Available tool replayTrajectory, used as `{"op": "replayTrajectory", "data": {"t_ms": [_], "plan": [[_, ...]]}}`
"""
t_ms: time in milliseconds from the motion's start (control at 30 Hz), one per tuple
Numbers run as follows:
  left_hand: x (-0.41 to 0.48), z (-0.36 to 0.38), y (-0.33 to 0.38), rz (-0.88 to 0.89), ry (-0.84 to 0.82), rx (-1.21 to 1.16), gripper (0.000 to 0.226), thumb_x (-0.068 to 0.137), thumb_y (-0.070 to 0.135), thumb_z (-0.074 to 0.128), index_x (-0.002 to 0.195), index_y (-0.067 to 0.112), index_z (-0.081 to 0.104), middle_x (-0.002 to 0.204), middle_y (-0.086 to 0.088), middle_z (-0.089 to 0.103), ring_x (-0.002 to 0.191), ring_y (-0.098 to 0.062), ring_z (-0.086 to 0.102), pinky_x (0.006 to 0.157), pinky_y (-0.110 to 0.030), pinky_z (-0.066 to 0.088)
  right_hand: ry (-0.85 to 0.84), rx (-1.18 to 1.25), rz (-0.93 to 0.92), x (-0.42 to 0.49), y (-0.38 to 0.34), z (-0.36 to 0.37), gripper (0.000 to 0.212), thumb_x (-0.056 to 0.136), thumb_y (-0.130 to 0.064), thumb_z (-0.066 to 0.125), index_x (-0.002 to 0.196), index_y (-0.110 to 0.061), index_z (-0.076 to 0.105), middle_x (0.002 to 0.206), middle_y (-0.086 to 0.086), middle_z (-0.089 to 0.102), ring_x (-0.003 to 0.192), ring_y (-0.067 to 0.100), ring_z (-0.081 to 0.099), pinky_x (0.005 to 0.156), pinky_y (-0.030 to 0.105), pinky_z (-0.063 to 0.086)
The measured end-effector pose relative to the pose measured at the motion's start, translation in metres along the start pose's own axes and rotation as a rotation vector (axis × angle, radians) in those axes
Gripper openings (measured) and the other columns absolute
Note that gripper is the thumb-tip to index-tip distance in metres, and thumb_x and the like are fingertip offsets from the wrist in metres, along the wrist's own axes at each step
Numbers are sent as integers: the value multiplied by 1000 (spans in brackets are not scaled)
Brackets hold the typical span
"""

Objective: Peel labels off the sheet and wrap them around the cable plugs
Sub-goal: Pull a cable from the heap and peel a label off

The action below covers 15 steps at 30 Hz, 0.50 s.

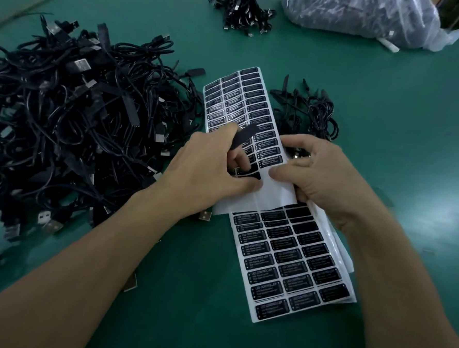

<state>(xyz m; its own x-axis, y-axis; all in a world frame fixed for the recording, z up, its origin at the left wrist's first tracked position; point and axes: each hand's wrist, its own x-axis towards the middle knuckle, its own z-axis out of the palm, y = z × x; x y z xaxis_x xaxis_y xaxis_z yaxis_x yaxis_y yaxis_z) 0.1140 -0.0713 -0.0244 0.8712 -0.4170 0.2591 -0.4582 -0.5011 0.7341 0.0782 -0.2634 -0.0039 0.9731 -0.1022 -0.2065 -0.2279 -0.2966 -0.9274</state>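
Observation:
A long white sheet (pixel 272 195) of black labels lies on the green table, with a bare white stretch at its middle. My left hand (pixel 209 170) grips a black cable plug (pixel 245 135) over the sheet, and its thumb touches a black label (pixel 249 175) at the edge of the bare stretch. My right hand (pixel 314 171) holds the sheet's right edge, thumb on the bare white backing and fingers curled underneath. More rows of labels (pixel 293 258) fill the near part of the sheet.
A big heap of black USB cables (pixel 73 116) covers the table's left side. A small bunch of cables (pixel 309 117) lies right of the sheet. Another bundle (pixel 243 10) and a clear plastic bag of cables (pixel 361 15) sit at the far edge.

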Motion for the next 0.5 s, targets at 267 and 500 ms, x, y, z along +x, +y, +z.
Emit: {"op": "replayTrajectory", "data": {"t_ms": [267, 500], "plan": [[-4, 2, 2, 43, 34, -50, 51, 75, 31, 87, 72, 26, 36, 77, 15, 73, 67, -3, 69, 64, -39, 60, 57, -13, 25, 5, 2, 10, 48, 89, -10, 70, 130, -30, 55, 87, 6, 76, 63, 11, 66, 56, 28, 49], [-2, 1, 4, 50, 29, -23, 49, 75, 32, 87, 72, 29, 38, 75, 14, 71, 68, -2, 69, 63, -30, 59, 34, 30, -1, 1, 1, 14, 67, 84, -1, 75, 141, -23, 48, 98, 6, 77, 85, 21, 76, 84, 45, 61]]}}
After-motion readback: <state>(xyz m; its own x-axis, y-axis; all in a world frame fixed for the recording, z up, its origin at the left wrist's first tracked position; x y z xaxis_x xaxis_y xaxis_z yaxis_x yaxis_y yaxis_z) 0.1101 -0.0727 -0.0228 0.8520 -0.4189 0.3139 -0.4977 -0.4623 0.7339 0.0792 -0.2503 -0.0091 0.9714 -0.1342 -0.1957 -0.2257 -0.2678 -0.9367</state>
